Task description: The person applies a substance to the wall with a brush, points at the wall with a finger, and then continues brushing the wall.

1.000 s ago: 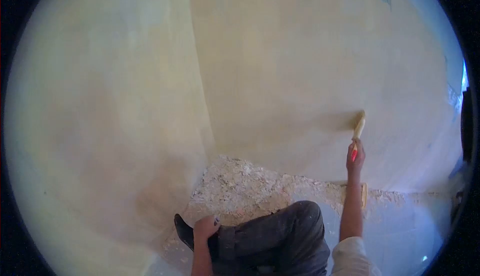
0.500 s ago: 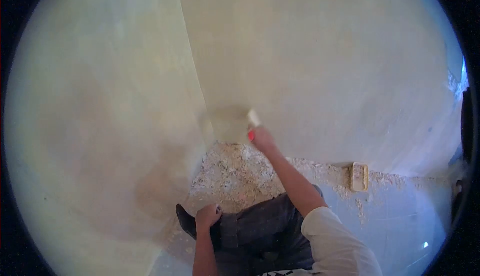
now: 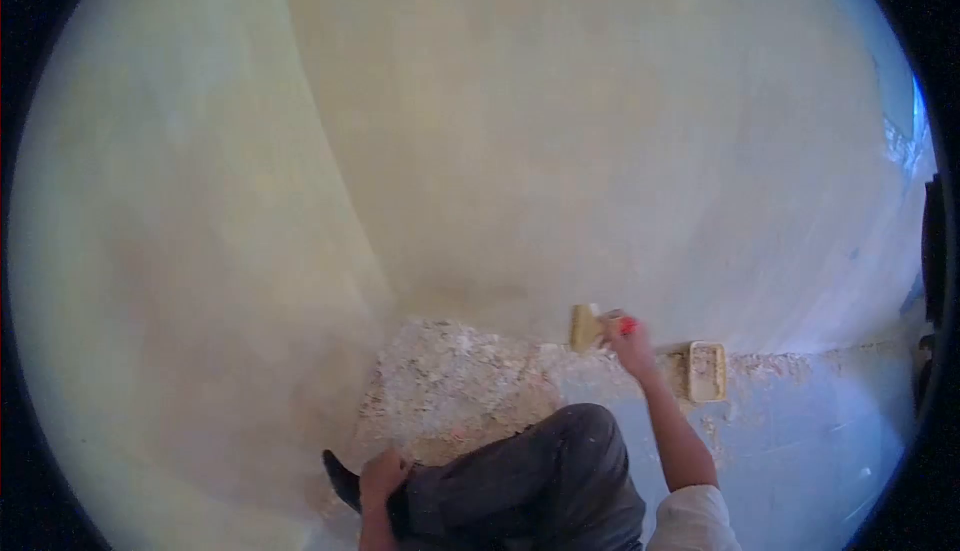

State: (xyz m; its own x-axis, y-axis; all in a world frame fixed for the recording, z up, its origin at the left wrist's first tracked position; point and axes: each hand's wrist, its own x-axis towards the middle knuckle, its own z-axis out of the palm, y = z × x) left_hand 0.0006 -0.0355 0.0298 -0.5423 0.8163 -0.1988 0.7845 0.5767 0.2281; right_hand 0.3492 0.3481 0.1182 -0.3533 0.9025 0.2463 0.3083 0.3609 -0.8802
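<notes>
My right hand [image 3: 628, 345] is closed round the red handle of a wide paintbrush [image 3: 583, 328] with pale bristles. The brush head points left, near the foot of the right wall [image 3: 600, 151]. My left hand [image 3: 384, 475] rests with curled fingers at the lower end of my dark trouser leg [image 3: 500, 481], beside a black shoe [image 3: 342, 479]; what those fingers hold, if anything, I cannot tell. To the right of the brush, a shallow yellowish tray [image 3: 707, 349] stands on the floor, with wet-looking contents.
Pale shavings or scrapings [image 3: 450, 381] cover the floor in the corner and trail along the wall base. A left wall [image 3: 200, 201] meets the right one at the corner. Bluish sheeting or flooring [image 3: 800, 451] lies to the right; a dark object [image 3: 934, 251] stands at the far right edge.
My right hand has carried the paintbrush away from the wall near the corner, right and down toward the tray. The view has shifted; my left hand stays at my lower leg.
</notes>
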